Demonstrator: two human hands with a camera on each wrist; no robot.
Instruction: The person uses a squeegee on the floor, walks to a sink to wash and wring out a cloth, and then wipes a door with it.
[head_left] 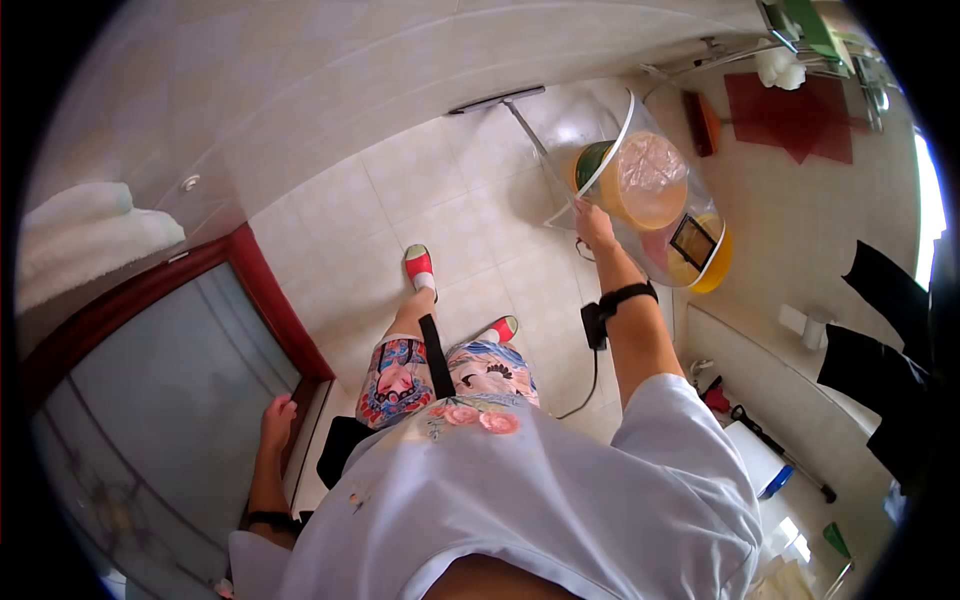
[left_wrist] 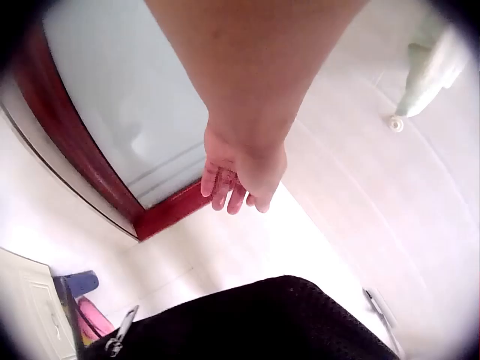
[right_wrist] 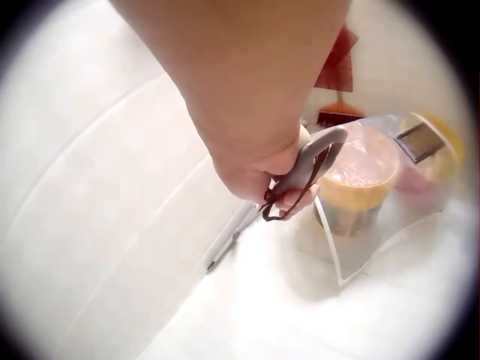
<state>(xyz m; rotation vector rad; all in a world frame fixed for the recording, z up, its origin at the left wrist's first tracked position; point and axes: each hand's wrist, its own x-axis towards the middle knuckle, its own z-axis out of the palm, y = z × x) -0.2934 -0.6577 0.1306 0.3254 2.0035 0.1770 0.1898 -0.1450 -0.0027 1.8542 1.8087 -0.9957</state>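
Note:
My right hand [head_left: 597, 226] grips the grey handle [right_wrist: 315, 161] of a long floor squeegee, a brown cord loop [right_wrist: 281, 211] hanging from it. The squeegee's wide blade [head_left: 495, 101] lies at the foot of the wall, and its shaft [head_left: 527, 130] slants back to the hand. In the head view, a transparent panel with a white rim [head_left: 623, 130] partly overlaps the shaft. My left hand [head_left: 278, 418] hangs loosely beside the red-framed door [head_left: 180, 350], holding nothing. Its fingers [left_wrist: 225, 191] are slightly bent in the left wrist view.
A yellow bucket topped with clear plastic [head_left: 652, 170] stands behind the panel, beside another yellow container [head_left: 716, 262]. An orange brush [head_left: 703, 124] leans at the wall. White towels [head_left: 95, 235] hang at left. A shelf-like ledge [head_left: 760, 350] and black cloths [head_left: 870, 370] are at right.

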